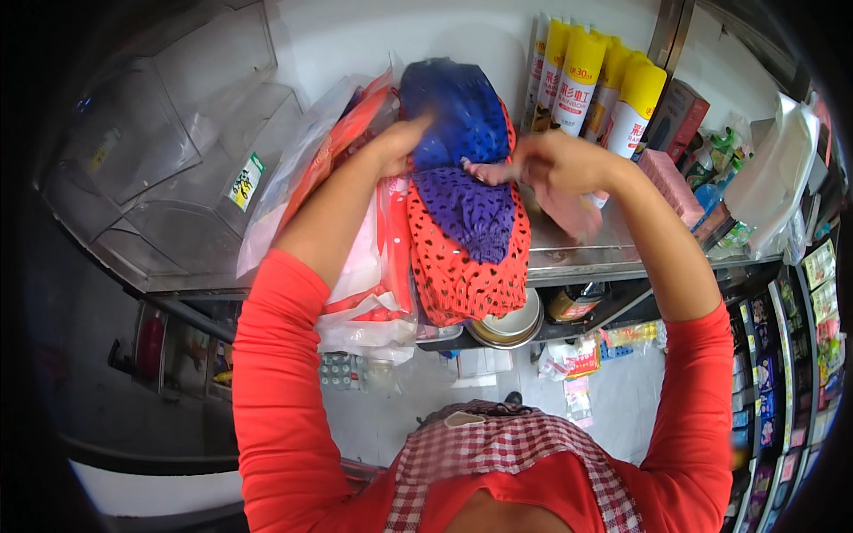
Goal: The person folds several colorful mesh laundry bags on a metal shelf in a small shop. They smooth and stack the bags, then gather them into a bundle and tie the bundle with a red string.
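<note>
A pile of patterned, elasticated fabric pieces lies on the metal shelf before me: a blue one (460, 110) at the back, a purple one (466, 200) in the middle and an orange-red one (466, 286) beneath. My left hand (403, 143) touches the left edge of the blue piece; its fingertips are blurred. At the right of the pile, my right hand (556, 160) is closed around a pink cloth (570, 210), part of which hangs below the palm. Plastic-wrapped packets (373, 266) in red and white lie under and beside my left forearm.
Yellow-capped spray cans (580, 80) stand behind my right hand, with a pink box (666, 183) to their right. Clear plastic bins (193, 220) occupy the left of the shelf. Bowls (513, 320) and a dark bottle (576, 303) sit below its front edge. Packed display racks (766, 373) line the right.
</note>
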Motion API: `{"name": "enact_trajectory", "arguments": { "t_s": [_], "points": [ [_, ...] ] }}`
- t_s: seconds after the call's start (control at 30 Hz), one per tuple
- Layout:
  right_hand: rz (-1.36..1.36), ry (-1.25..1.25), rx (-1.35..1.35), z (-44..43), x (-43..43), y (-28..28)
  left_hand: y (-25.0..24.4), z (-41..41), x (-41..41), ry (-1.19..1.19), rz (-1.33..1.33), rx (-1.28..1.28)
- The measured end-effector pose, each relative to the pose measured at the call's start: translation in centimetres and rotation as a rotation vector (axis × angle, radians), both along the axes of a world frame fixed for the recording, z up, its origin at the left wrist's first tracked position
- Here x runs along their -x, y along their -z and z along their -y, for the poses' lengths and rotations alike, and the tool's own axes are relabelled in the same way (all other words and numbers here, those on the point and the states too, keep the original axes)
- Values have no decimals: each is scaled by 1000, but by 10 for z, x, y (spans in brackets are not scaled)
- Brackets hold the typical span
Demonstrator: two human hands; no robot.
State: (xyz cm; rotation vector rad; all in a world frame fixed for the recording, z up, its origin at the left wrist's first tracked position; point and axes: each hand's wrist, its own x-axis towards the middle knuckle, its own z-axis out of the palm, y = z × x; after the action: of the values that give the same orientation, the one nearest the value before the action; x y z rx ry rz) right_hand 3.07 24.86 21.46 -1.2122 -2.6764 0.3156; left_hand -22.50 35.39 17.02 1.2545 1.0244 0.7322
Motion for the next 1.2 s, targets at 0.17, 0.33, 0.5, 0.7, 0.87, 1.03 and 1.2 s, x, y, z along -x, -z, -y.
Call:
{"name": "enact_trajectory", "arguments": {
  "t_s": [0.17,0.33,0.5,0.7,0.87,1.03,1.2],
  "points": [
    [-598,187,-1135,-2,81,-39,-14,27,-11,-105,-336,-499],
    [-99,102,-1291,-72,95,19,11,17,-4,-93,-807,-1090],
    [139,354,-948,-25,56,45,16,-1,10,279,-653,-966],
    [-81,625,-486,56,-2,34,16,-13,11,-165,-439,-704],
    [-898,533,-454,50,-25,16,-12,16,-5,-264,-312,-951],
    [-1255,382,-621,19,31,1,-19,17,-2,-80,-93,-892],
    [-690,217,-1056,-4,81,19,-15,21,-6,-23,-167,-1072]
  ]
}}
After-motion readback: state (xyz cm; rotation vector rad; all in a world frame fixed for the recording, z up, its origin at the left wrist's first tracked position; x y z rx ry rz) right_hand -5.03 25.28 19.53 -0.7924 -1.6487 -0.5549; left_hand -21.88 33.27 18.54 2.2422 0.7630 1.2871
